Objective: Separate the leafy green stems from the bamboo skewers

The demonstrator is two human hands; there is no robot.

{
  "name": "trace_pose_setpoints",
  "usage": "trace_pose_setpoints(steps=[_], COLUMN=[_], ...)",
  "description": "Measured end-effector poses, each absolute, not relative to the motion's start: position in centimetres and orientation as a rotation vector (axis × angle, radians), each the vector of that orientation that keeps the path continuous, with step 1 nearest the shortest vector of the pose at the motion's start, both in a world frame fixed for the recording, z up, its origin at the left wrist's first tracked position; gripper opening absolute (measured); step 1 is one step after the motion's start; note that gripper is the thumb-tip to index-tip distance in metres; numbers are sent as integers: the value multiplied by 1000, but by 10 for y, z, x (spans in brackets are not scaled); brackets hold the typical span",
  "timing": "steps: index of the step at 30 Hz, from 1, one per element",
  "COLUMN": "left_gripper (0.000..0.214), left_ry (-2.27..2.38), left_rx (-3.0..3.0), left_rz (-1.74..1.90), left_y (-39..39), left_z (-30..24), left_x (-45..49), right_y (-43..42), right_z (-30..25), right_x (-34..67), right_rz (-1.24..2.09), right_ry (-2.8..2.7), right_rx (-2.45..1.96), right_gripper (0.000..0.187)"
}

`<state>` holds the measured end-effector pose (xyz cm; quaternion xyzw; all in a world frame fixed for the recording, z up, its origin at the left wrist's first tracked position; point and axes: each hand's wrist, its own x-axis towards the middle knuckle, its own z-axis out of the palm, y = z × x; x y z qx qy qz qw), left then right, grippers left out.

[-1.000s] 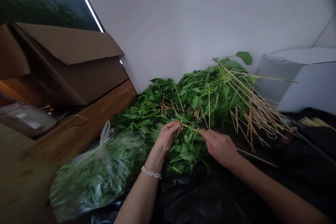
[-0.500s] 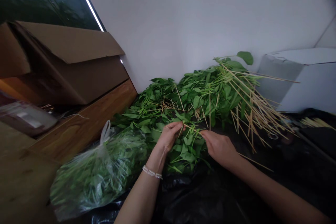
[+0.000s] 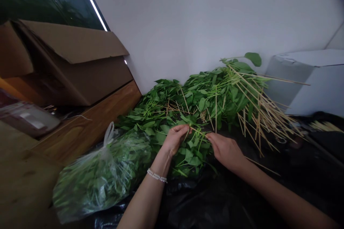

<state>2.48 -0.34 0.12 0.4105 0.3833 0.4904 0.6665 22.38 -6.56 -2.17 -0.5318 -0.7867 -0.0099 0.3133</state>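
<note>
A thin wooden skewer (image 3: 199, 132) spans the gap between my two hands, with several green leafy stems (image 3: 191, 155) hanging from it. My left hand (image 3: 174, 139), a beaded bracelet at its wrist, is closed in a pinch on a green stem at the skewer's left end. The fingers of my right hand (image 3: 226, 151) are closed around the skewer farther right, its other end hidden by the hand. Just behind lies a heap of leafy greens (image 3: 206, 87). Many skewers (image 3: 271, 116) with stems on them fan out from the heap's right side.
A knotted clear plastic bag of greens (image 3: 103, 175) sits at left on black plastic sheeting (image 3: 204, 204). An open cardboard box (image 3: 80, 82) stands on a wooden surface (image 3: 118, 103) at upper left. A white box (image 3: 317, 86) is at right, against the wall (image 3: 188, 18).
The view has shifted very slightly. Both hands keep the same grip, and the skewer and stems stay almost where they were between them.
</note>
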Motion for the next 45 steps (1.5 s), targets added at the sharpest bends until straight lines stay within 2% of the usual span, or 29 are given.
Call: trace_pose_setpoints(steps=[7,12,17,21,24,31,36,45], left_gripper=[29,33,23,34,44,22,29,31], left_ry=[841,870,1145,1312,1464,1564,1577,1714], left_rx=[989,1084,1616,2337,2571,2596,2563,2663], left_rz=[1035,1116,1256,929,711,685,692,501], left_y=[-9,-1,13,11,7,7,10,0], left_z=[-6,-6,-14,-25,-28,-22,-23,-21], left_x=[34,28,15,15,17,15,9,15], right_y=[-66,-65,-58,-55,-56,-59,-58,-59], right_z=[-22,-16,-10,-9,-10,-10,-15,-16], right_x=[222,228,242,245,242,238,238,235], right_rz=[-227,-406,-539,-535,-502,-405,-416,-401], right_ry=[-2105,-2061,-1913,-1865,-1895,-1959,-1976,-2020], right_rx=[-1351,-1399,-1524,-1556,-1543,-1583,-1548,-1558], right_gripper=[27,26,25,23,23,27,27,27])
